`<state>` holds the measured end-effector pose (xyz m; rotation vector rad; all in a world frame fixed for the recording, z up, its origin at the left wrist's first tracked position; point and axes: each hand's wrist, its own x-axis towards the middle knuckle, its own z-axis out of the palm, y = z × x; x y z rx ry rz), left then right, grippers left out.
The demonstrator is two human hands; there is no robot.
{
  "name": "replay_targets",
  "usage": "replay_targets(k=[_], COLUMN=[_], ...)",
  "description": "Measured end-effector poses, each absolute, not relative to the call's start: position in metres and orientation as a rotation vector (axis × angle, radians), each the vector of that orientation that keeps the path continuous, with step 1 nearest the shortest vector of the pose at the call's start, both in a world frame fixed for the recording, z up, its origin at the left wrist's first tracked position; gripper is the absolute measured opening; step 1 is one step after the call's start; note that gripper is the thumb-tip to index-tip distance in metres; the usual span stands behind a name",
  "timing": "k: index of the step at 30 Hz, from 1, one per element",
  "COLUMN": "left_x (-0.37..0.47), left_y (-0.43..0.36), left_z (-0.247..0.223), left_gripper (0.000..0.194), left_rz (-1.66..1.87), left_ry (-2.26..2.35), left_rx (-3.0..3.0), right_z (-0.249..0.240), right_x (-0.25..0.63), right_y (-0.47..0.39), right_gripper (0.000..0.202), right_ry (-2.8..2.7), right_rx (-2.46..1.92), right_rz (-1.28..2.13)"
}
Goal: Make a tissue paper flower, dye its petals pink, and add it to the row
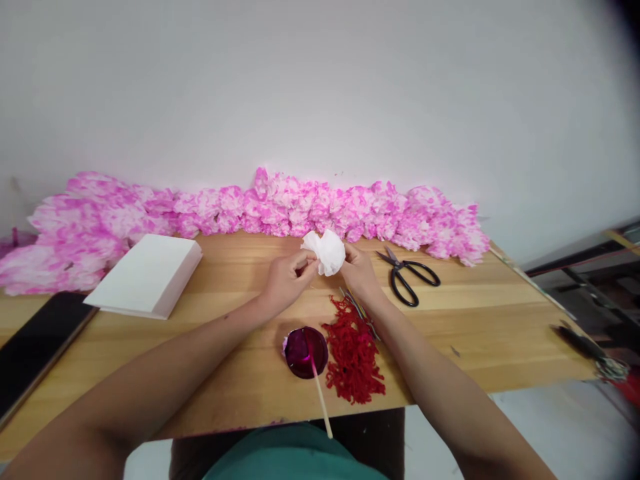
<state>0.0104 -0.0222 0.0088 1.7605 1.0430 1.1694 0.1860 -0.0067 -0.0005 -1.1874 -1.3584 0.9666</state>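
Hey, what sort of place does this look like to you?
Probably a craft workspace, at home or in a workshop. Clues: pink-and-white ruffled blooms massed along the wall, black-handled scissors on the wooden table, and the white ruffled piece in the left hand.

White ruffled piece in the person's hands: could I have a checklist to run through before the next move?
1. White ruffled piece held: ok, the left hand pinches its edge.
2. Right hand gripping: cannot tell, fingertips partly hidden.
3. No stray colour on the piece: ok on the visible side, all white.
4. Stick fully over the table: not ok, its pale end overhangs the near edge.
5. Scissors closed: not ok, blades slightly apart.
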Motion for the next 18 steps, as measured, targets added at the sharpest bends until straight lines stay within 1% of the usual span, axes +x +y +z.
replay_targets(k=[4,8,13,18], left_x=[0.010,0.010,0.007,0.002], left_y=[-0.022,-0.020,-0.017,-0.012], left_z=[0.009,0.009,0.008,0.013], left_gripper=[0.024,0.023,0.033,0.029], left_rz=[1.170,1.172,1.236,1.321], left_ry=[1.062,1.074,1.005,0.979], left_rx=[1.842,1.873,1.641,1.496], right_z=[-0.003,-0.002,-0.002,-0.002], right_x=[0.183,0.179,0.186,0.195], right_y=[-0.009,-0.011,-0.007,-0.002], right_gripper=[0.019,0.024,0.030,0.026], right_ry=[-1.384,-1.334,-1.131,-1.125], right_rx=[-1.194,-1.153,-1.164,-1.211], right_rz=[0.993,1.074,1.152,1.060])
